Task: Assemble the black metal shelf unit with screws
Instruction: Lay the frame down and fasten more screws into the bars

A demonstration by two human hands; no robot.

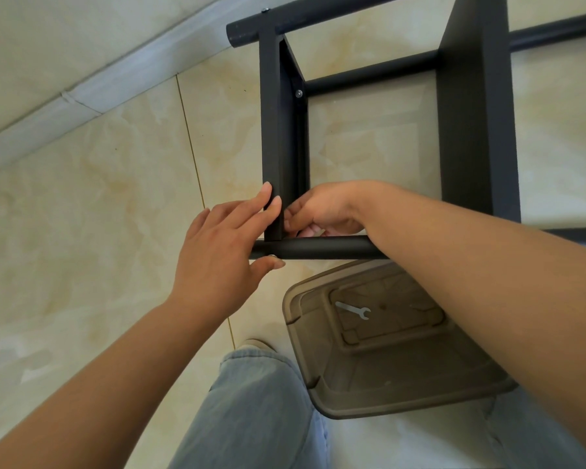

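1. Your left hand [217, 245] sits at centre frame, its straight fingers resting against the outer face of the shelf panel [273, 130] and its thumb under the end of the near tube [318, 249], pressing a screw head [271, 255].
2. Your right hand [322, 211] reaches in from the right, just behind that same corner, fingers curled inward; whether they pinch anything you cannot tell, since the panel hides the tips.
3. The black shelf unit [474, 113] fills the upper centre and right, on the tiled floor [99, 204].
4. A fitted screw [298, 93] shows on the inner bracket, upper centre.
5. A brown plastic stool [386, 367] stands lower right, with a small wrench [354, 310] lying on it.
6. Your jeans-clad leg [251, 407] occupies the bottom centre.
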